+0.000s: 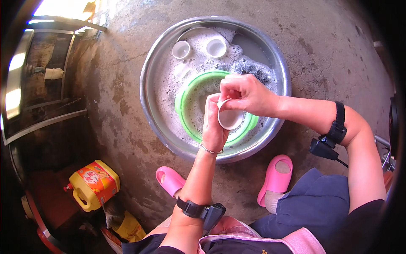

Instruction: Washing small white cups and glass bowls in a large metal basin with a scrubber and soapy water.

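Note:
My left hand grips a small white cup from its left side, with the mouth tilted up toward me. My right hand is at the upper rim of the same cup; its thumb lies across the mouth and its fingers are curled. Whether those fingers hold anything else is hidden. Below both hands, a green-rimmed basin sits in the foamy water of a large metal basin. Two more white cups, one on the left and one on the right, rest in the suds toward the far side.
A dark grey, mesh-like clump, perhaps a scourer, lies in foam at the right. On the left stand a yellow detergent jug and a metal-framed rack. My pink slippers are on the stained concrete floor near the basin.

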